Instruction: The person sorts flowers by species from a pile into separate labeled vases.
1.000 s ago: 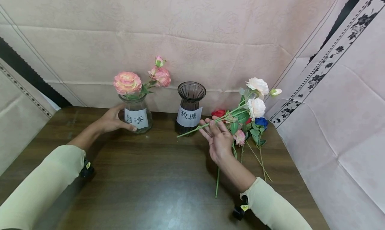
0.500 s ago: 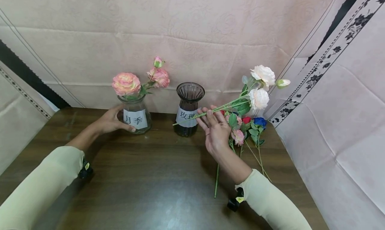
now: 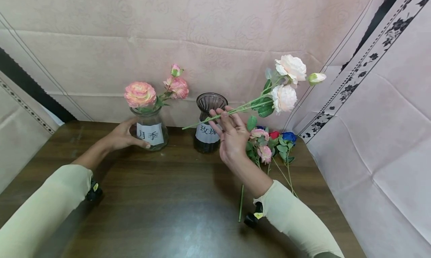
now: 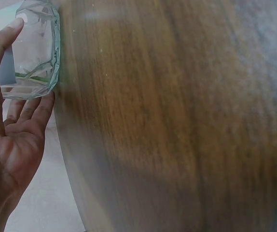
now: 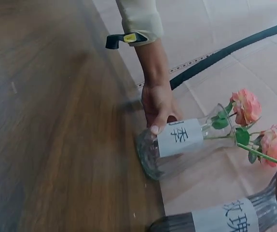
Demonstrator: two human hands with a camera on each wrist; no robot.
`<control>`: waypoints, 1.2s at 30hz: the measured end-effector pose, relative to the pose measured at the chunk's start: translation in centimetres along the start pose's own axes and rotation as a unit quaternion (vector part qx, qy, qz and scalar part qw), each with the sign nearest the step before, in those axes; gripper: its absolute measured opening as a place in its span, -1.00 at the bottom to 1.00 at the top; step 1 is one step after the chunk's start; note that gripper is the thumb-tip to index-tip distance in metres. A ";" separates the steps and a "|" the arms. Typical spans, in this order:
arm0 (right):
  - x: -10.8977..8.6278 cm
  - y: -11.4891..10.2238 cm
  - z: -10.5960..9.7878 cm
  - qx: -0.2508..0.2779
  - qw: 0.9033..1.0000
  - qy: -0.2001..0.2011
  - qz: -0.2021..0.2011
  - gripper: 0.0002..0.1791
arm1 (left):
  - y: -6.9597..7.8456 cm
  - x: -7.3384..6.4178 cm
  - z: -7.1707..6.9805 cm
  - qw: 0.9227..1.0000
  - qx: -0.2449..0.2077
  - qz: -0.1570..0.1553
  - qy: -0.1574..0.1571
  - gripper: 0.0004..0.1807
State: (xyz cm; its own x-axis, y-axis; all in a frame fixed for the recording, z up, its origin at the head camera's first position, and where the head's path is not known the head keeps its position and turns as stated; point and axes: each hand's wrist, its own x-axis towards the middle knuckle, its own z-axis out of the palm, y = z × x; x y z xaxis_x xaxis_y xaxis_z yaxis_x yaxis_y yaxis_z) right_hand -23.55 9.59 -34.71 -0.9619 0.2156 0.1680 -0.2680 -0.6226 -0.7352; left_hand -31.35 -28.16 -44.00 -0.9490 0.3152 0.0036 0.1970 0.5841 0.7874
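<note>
My left hand (image 3: 122,139) grips the lower side of a clear glass vase (image 3: 151,120) bearing a white label. In the left wrist view its thumb lies across the front of the glass (image 4: 34,41). Pink flowers (image 3: 140,94) stand in that vase. My right hand (image 3: 233,141) holds the green stems of an artificial white flower spray (image 3: 284,97) across its fingers, in the air. The blooms point up and right, and the bare stem end reaches left, overlapping the front of a dark glass vase (image 3: 203,147) in the head view.
Right of the dark vase lies a pile of artificial flowers: a pink one (image 3: 264,154), a red one (image 3: 274,134) and a blue one (image 3: 289,137). Their stems spread toward the front of the wooden table (image 3: 161,198). A pale cloth (image 3: 202,33) hangs behind.
My right hand has moved left and upward with the white flower spray, away from the flower pile. The stem end now reaches past the dark vase. My left hand stays on the clear vase.
</note>
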 end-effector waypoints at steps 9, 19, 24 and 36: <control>-0.4 1.6 2.7 0.013 1.000 0.001 -0.007 -0.77 | 0.0 -0.1 -0.2 1.000 0.001 0.003 0.000 0.14; -0.4 3.1 5.7 0.015 1.000 -0.012 -0.024 -0.67 | -0.4 0.2 -0.1 1.000 -0.001 0.009 0.000 0.18; -0.1 3.5 7.0 0.020 1.000 -0.002 -0.021 -0.76 | -0.5 0.3 -0.1 1.000 -0.001 0.007 0.000 0.18; 0.6 4.5 9.2 0.019 1.000 0.005 -0.015 -0.61 | -0.4 0.2 0.0 1.000 0.001 0.001 0.000 0.17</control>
State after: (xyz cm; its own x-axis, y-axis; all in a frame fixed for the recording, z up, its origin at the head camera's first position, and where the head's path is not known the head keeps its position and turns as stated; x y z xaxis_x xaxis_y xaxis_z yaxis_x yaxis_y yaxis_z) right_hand -25.87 -0.03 -31.84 -0.9531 0.2419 0.1822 -0.2981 -0.6435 -0.7050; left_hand -31.65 -28.32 -44.29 -0.9487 0.3162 0.0055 0.1994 0.5844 0.7866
